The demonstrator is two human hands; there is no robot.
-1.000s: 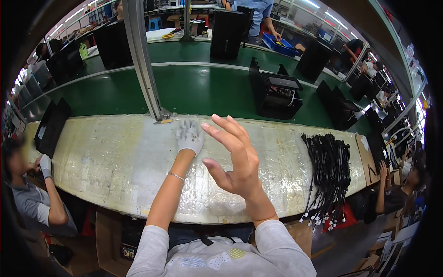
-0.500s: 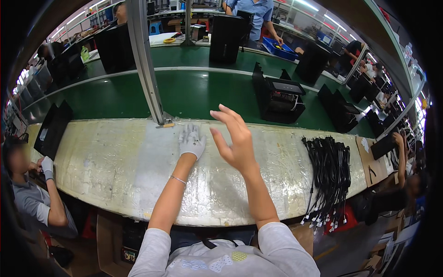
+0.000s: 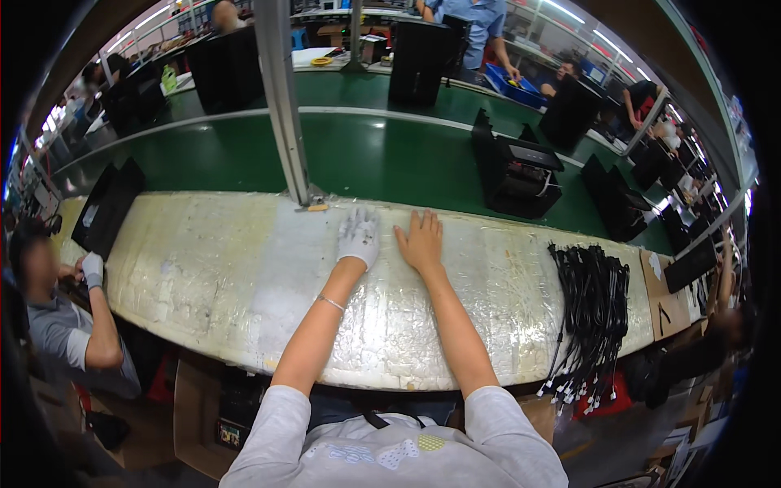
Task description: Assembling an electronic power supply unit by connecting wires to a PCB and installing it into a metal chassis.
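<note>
My left hand (image 3: 358,236), in a white glove with grey smudges, lies flat near the far edge of the film-covered bench (image 3: 244,285). Beside it my bare right hand (image 3: 422,241) rests palm down, fingers stretched out. Neither one holds anything. Just left of the glove, a small tool with a wooden-coloured handle (image 3: 316,207) lies at the foot of a metal post (image 3: 285,122). A bundle of black cables (image 3: 592,313) with white connectors is spread at the right, some ends hanging over the near edge.
Beyond the bench runs a green conveyor surface (image 3: 366,163) carrying an opened black device housing (image 3: 521,175) and more black housings (image 3: 610,195). A co-worker (image 3: 73,317) sits at the left by a black case (image 3: 106,211). Pliers (image 3: 665,315) lie on cardboard at the right.
My right hand has come down from its raised position and now lies flat on the bench. The left stays flat. The whole view has shifted slightly.
</note>
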